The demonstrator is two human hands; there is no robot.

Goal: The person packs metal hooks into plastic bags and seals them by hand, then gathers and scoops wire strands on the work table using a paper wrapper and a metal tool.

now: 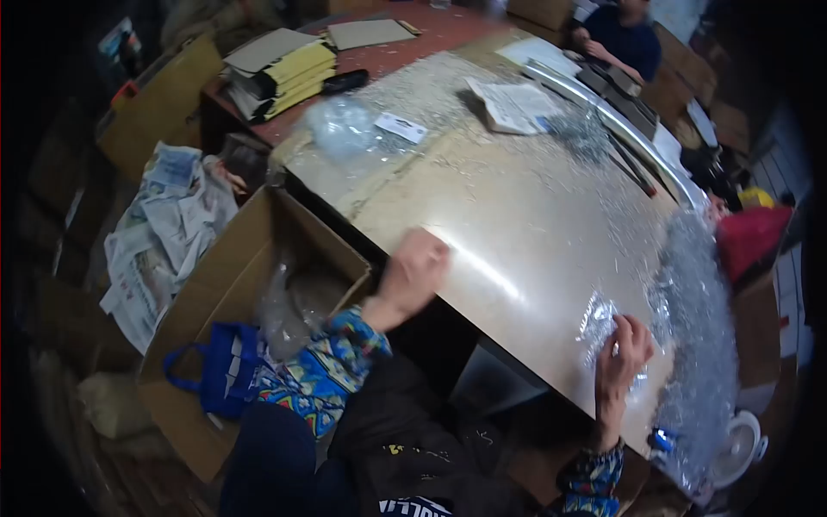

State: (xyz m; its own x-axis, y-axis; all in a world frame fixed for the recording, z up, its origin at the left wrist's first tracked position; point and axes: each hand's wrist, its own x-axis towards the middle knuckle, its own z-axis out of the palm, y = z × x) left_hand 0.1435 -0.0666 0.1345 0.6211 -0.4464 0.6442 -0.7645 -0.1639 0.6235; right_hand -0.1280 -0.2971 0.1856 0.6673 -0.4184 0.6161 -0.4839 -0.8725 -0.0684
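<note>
1. Blue patterned sleeves on both arms, so they're easy to follow. Left forearm runs up and to the right, passing over the corner of a cardboard box.
2. Left hand is at the near edge of the desk, back of the hand up, fingers curled into a loose fist. It's a bit blurry, so I honestly can't tell if anything's tucked inside, or if it's touching the surface.
3. Right forearm comes almost straight up from the bottom of the view. Right hand has its knuckles bent and fingers hooked over toward the left.
4. Right under and beside those fingers is the crinkly clear plastic, lying on the desk near its right end. Can't tell whether the fingers are pinching it or just hovering there.
5. The hands are well apart, left one near the box, right one near a big heap of clear packets.
6. Inside the box: a blue bag, just left of the left sleeve.
7. Across the desk, another person in a dark top has their hands close together.
</note>
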